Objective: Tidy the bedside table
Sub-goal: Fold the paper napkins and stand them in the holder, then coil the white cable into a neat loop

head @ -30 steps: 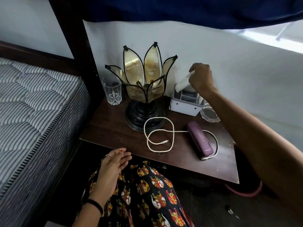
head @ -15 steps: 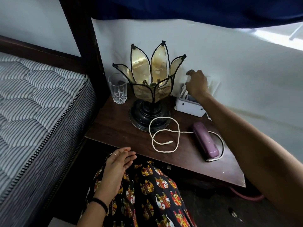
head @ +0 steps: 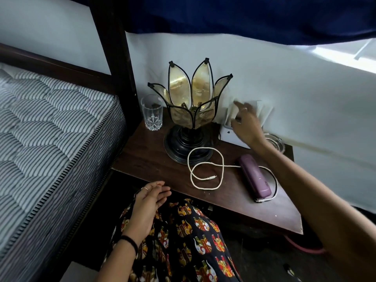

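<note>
A dark wooden bedside table [head: 154,163] carries a flower-shaped lamp [head: 191,110], a cut drinking glass [head: 152,112], a looped white cable [head: 205,169], a purple case [head: 255,178], a white organiser box [head: 230,135] with white paper [head: 262,110] standing in it, and a glass dish [head: 274,141]. My right hand [head: 245,125] hovers over the organiser box, blurred, fingers spread, nothing held. My left hand [head: 150,198] rests open on my patterned lap below the table's front edge.
A striped mattress [head: 50,139] in a dark bed frame [head: 114,58] lies to the left. A white wall stands behind the table and a dark blue curtain [head: 244,15] hangs above. A pink hose [head: 305,249] lies on the floor at lower right.
My right hand pushed the white paper down into the organiser box and let go of it; the fingers are now spread. My left hand has stayed on my lap.
</note>
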Motion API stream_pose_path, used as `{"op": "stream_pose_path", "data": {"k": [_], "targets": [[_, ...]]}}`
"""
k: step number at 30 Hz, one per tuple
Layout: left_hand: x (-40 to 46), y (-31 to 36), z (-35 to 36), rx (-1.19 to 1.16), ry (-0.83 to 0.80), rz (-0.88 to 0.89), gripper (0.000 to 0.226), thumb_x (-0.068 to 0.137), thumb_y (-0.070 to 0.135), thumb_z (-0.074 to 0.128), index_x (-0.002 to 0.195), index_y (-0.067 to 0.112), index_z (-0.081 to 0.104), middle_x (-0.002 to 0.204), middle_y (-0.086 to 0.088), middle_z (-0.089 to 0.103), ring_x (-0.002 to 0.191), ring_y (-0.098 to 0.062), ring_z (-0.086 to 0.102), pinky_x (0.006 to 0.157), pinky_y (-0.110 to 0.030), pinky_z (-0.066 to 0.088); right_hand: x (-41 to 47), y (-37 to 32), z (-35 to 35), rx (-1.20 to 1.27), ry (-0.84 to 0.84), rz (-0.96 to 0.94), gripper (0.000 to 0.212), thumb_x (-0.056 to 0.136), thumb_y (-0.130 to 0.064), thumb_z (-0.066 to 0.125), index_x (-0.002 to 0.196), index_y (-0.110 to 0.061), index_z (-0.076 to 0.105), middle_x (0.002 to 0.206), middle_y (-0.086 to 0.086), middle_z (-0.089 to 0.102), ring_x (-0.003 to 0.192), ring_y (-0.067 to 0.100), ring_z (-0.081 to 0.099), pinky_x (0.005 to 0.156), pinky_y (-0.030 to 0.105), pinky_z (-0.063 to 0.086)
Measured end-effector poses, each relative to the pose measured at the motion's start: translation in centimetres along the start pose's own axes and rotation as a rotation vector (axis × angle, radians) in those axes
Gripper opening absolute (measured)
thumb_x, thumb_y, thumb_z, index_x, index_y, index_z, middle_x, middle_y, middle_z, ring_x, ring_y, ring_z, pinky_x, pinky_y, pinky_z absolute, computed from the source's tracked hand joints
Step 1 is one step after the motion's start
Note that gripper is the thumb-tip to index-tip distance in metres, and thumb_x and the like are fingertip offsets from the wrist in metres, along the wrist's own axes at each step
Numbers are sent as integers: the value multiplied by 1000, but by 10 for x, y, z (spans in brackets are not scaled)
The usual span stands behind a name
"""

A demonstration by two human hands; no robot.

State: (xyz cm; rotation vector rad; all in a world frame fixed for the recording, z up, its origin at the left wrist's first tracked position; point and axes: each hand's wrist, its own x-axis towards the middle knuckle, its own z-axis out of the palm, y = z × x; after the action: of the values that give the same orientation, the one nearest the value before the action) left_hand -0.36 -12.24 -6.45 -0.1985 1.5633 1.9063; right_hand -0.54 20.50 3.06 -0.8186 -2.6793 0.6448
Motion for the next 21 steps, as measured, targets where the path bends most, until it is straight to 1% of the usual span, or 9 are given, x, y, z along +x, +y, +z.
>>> {"op": "stream_pose_path", "data": {"k": [1,3,6,8,11,15,17,19,21], "targets": [[-1,1,0,0,-3,1,20,97,10,44,106,8,62,102,-13,70,95,-20,68,78,-26,50,-16,0,1,25,11,-15,52,88,-11,53,139,-11,41,146,15,35,117,35,55,102,46,45],[-4,2,1,0,-9,6,19,97,10,44,106,8,61,102,-14,69,96,-22,67,79,-27,50,-53,5,8,49,-5,-16,45,88,-12,57,132,-9,49,137,15,44,115,32,56,98,47,47],[-8,2,1,12,-28,21,18,97,9,44,105,7,61,102,-16,68,96,-23,66,80,-28,50,-107,16,25,10,-94,32,33,86,-9,61,119,-8,62,123,15,57,109,31,59,97,39,46],[-11,1,2,34,-39,29,18,97,9,44,105,7,60,102,-16,68,94,-23,66,79,-28,50,-134,22,37,-13,-157,97,27,85,-8,60,111,-6,67,114,15,62,106,32,61,95,37,47],[-13,0,1,74,-37,39,18,97,7,44,104,7,61,101,-16,67,93,-22,66,78,-27,50,-162,19,53,-34,-255,121,30,86,-10,54,114,-9,64,112,14,59,106,33,59,93,38,47],[-14,-1,-1,132,-27,58,17,97,7,44,102,8,61,99,-15,67,91,-22,65,77,-27,50,-178,4,70,-19,-292,41,37,88,-13,51,124,-19,57,118,6,52,109,31,54,87,42,51],[-15,-2,-1,164,-16,68,17,97,7,45,100,9,61,97,-15,67,91,-22,66,76,-27,50,-178,1,74,-53,-269,43,36,90,-15,50,125,-19,55,122,5,50,112,30,52,83,44,51],[-14,-3,-4,186,-6,77,17,97,7,45,101,8,61,97,-14,68,90,-22,66,76,-27,50,-173,1,76,-77,-233,73,33,91,-15,49,123,-15,54,122,7,50,112,32,51,81,44,50],[-13,-4,-6,204,-3,82,17,96,6,46,103,6,61,97,-15,68,90,-22,66,76,-27,50,-167,4,73,-119,-179,109,31,90,-14,48,121,-12,54,121,10,51,110,34,52,82,45,49]]}}
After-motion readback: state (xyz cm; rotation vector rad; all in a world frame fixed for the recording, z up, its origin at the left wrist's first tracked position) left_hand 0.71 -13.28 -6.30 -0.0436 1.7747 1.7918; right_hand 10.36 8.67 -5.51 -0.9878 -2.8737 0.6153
